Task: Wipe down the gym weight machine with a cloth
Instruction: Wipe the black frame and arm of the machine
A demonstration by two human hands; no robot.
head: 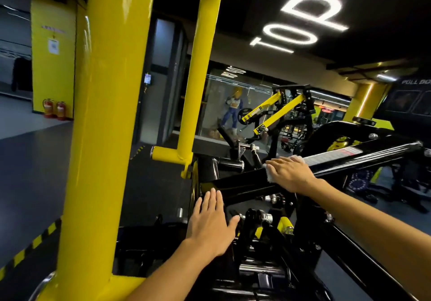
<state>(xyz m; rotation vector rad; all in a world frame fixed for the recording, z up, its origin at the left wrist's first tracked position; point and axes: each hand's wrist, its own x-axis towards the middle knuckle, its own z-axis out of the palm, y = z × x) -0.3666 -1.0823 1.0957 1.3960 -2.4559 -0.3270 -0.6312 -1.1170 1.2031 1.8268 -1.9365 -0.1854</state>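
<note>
The weight machine has thick yellow uprights (109, 114) and a glossy black sloping beam (349, 158) running from centre to the right. My right hand (290, 175) lies flat on that beam, pressing a white cloth (270, 175) against it; only the cloth's edges show around my fingers. My left hand (213, 221) hovers or rests flat lower down, fingers together and thumb out, over the black frame near the beam's lower end, holding nothing.
A second yellow post (198, 67) stands just behind the beam. Chrome pins and black linkages (263, 219) crowd the space below my hands. Another yellow-and-black machine (279, 109) stands farther back. Two fire extinguishers (54, 109) sit by a yellow pillar at left.
</note>
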